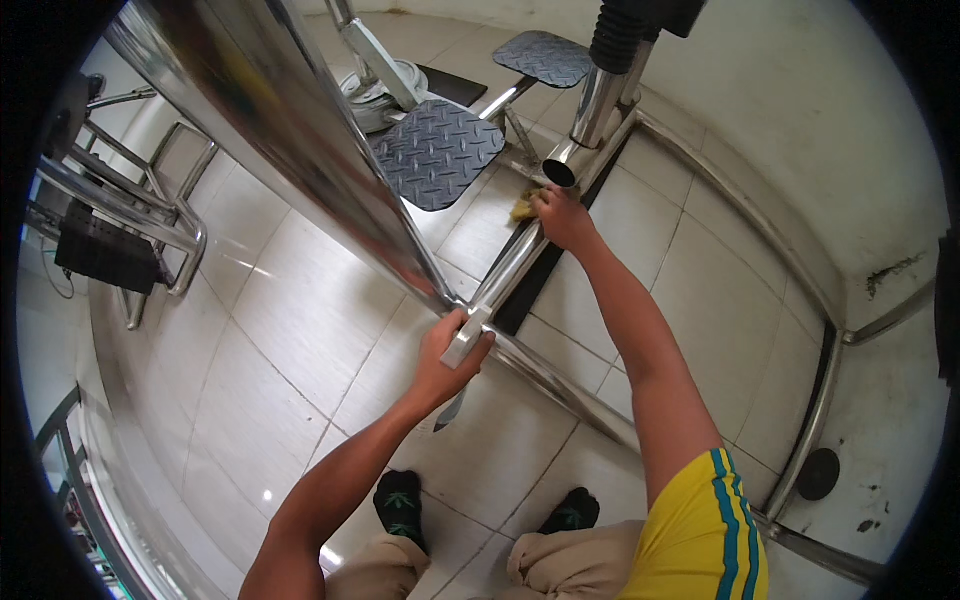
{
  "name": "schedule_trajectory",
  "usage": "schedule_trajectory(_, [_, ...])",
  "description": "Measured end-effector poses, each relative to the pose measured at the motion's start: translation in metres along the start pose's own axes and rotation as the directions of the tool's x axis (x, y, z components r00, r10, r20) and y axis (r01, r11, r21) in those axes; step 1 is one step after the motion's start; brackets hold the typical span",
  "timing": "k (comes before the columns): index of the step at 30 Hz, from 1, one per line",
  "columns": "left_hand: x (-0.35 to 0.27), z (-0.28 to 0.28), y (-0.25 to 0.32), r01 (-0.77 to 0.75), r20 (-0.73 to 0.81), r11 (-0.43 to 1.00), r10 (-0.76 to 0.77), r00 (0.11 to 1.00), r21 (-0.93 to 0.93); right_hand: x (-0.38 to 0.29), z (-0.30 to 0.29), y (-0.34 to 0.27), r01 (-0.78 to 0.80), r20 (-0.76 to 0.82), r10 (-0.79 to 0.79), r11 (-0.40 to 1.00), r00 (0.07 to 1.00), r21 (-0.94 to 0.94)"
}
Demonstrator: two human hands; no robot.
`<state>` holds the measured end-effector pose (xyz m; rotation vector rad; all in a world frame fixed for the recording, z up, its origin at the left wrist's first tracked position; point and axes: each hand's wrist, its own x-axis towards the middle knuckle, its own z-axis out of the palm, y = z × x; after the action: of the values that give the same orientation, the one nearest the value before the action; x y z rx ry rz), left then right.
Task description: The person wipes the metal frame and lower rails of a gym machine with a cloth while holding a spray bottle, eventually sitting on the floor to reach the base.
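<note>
My right hand [562,216] grips a yellowish cloth [524,207] against a shiny metal floor tube [517,259], just below a tube's dark open end [559,173]. Part of the cloth is hidden behind my fingers. Closer to me, my left hand [452,354] is closed around a flat pale metal bracket [466,337]. That bracket sits where the floor tube meets a crossing tube [574,388] and the foot of a thick polished metal post [292,150]. Beneath the floor tube runs a black strip [531,289].
Two diamond-plate footrests [442,154] [544,58] stick out beyond the post. Behind them stand weight plates [379,90]. Another tubular metal frame [172,210] is at the left. Bent tubes [750,206] run along the wall at the right. My socked feet [400,502] rest on pale floor tiles.
</note>
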<state>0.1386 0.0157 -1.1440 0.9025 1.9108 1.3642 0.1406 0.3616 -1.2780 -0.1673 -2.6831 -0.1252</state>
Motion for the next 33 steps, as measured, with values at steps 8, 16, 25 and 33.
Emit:
schedule_trajectory(8, [-0.054, -0.058, 0.002, 0.194, -0.096, 0.978, -0.202, 0.975, -0.081, 0.016, 0.004, -0.059, 0.247, -0.242, -0.204, 0.955, 0.949, 0.165])
schedule_trajectory(16, [-0.064, -0.080, -0.016, 0.089, -0.077, 0.995, -0.092, 0.993, -0.038, -0.012, -0.045, -0.155, 0.107, 0.286, -0.294, 0.844, 0.912, 0.526])
schedule_trajectory(25, [-0.073, -0.088, 0.002, 0.051, -0.007, 0.993, -0.052, 0.999, -0.106, -0.116, -0.104, -0.203, 0.002, 0.160, -0.125, 0.795, 0.979, 0.607])
schedule_trajectory(33, [-0.069, -0.089, 0.013, 0.026, 0.191, 0.998, -0.015, 0.981, -0.055, -0.222, -0.163, -0.160, 0.113, 0.270, -0.266, 0.874, 0.925, 0.473])
